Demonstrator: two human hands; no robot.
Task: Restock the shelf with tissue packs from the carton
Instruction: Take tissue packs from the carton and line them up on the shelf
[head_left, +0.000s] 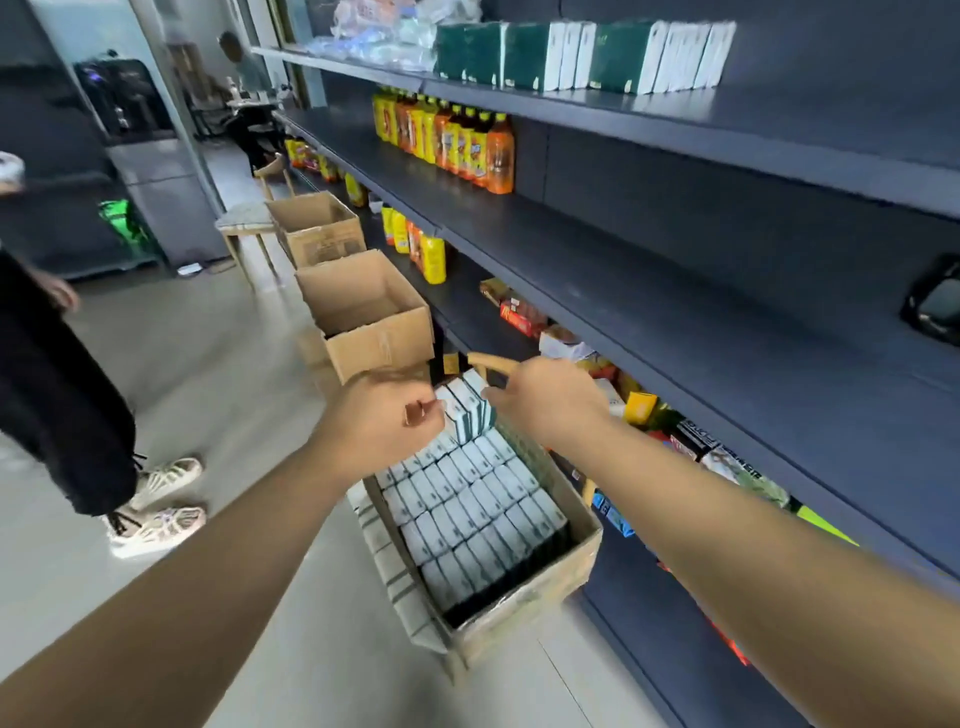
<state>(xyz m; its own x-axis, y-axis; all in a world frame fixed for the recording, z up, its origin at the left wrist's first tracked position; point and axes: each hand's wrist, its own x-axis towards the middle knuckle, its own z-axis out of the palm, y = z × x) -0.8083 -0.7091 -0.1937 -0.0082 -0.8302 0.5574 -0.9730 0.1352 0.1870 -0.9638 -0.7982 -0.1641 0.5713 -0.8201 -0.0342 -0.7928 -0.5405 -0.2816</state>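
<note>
- A second person (57, 395) stands at the far left in dark clothing; pale strappy shoes (161, 506) rest on the light floor (218, 364)
- Behind, a wooden stool (244, 228) stands beside the farthest of two open cardboard boxes (363, 306); both sit in a row along the foot of the shelving
- The left hand (384, 421) reaches forward over the carton's far end; its fingers curl inward and touch the raised packs; whether they actually grip them I cannot tell
- A small bunch of tissue packs (467, 410) stands lifted above the rest, between the two hands
- The carton (524, 603) sits open on the floor against the bottom shelf; it is filled with rows of upright white-topped packs with dark green sides
- The right hand (550, 405) comes in from the other side; its fingers point toward the raised packs and meet their right face; the grip itself is hidden behind the hand
- The dark shelf (675, 291) runs along the right; its middle tier is mostly bare, with orange and yellow drink bottles (452, 143) at its far end
- On the top tier stand green tissue packs (582, 54) in a row; snack packets (524, 317) lie on the low tier near the carton
</note>
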